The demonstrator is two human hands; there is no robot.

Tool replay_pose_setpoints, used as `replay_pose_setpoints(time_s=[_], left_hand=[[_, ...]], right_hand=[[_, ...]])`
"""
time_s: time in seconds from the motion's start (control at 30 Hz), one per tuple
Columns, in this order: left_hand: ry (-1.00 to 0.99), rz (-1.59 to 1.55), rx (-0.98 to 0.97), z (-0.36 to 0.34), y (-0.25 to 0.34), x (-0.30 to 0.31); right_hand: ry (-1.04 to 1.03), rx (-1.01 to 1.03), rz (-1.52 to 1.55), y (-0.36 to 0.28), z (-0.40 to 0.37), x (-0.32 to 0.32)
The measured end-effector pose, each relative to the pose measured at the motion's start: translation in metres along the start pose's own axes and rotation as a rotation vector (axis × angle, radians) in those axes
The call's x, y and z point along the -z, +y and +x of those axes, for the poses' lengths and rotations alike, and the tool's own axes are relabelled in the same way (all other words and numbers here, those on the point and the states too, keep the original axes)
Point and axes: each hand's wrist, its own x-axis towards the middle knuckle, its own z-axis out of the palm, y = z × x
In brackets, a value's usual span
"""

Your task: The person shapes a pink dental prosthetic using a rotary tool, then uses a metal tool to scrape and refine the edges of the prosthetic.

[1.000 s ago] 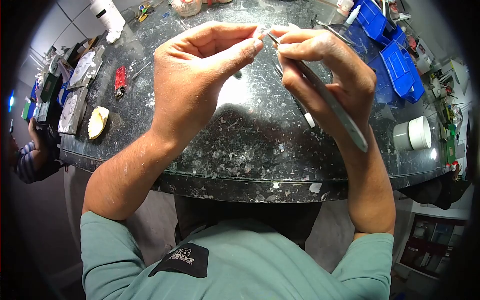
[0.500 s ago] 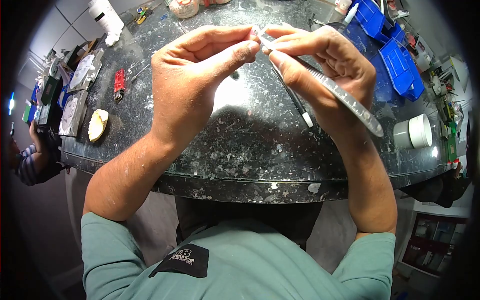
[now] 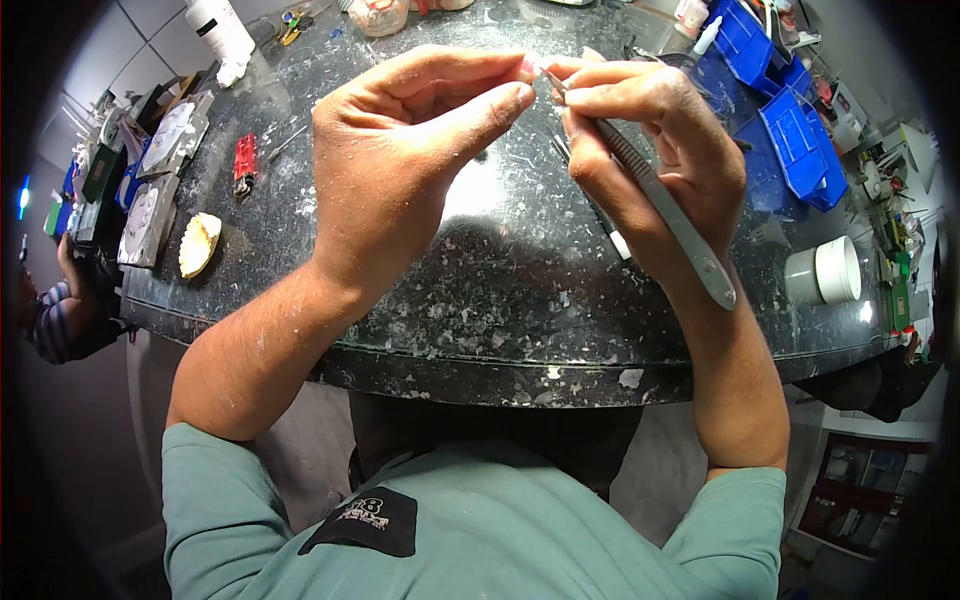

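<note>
We had the left hand closed in a pinch, thumb and index tips meeting on a tiny pale piece, mostly hidden by the fingers; material too small to tell. It sat up over the far half of the bench. Our right hand gripped the knife like a pen, fingers curled: flat grey metal handle, ribbed near the grip, rounded butt, narrow tip at the piece. Contact unclear. Both hands were dusted white. Bench top was dark and glossy, speckled with pale crumbs and smears. A pen with a white end lay partly under the right hand. On the left we had a yellowish arch-shaped cast with a bumpy rim, a red tool with a metal end, and two rough grey slabs with pale, uneven faces. Containers: white bottle at far left, dark band on its label; round white tub at right beside a translucent grey one, contents not visible; two angular blue plastic bins at far right, the farther one holding white and reddish bits. A co-worker's striped sleeve showed at far left.
</note>
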Motion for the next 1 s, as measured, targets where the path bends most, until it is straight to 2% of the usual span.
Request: replay_pose_setpoints(time_s=[0.1, 0.23, 0.3, 0.53, 0.7, 0.9, 1.0], left_hand=[[-0.004, -0.035, 0.012, 0.000, 0.001, -0.001], [-0.007, -0.018, 0.024, 0.000, 0.000, 0.000], [-0.009, -0.049, 0.029, -0.001, -0.002, -0.001], [-0.014, -0.013, 0.001, -0.002, -0.004, 0.001], [-0.014, -0.021, 0.008, -0.002, -0.003, 0.001], [-0.029, -0.096, -0.024, -0.001, -0.004, -0.001], [-0.022, -0.097, -0.022, 0.000, -0.002, -0.002]], right_hand=[[-0.020, 0.054, -0.098, -0.003, 0.003, 0.003], [-0.010, 0.000, -0.059, 0.000, 0.000, 0.002], [-0.004, -0.070, 0.055, -0.001, 0.000, 0.003], [-0.011, -0.148, 0.122, -0.005, -0.001, 0.004], [0.070, -0.305, 0.299, -0.010, -0.004, -0.002], [0.113, -0.363, 0.429, -0.014, -0.004, -0.006], [0.162, -0.278, 0.443, -0.008, -0.006, -0.008]])
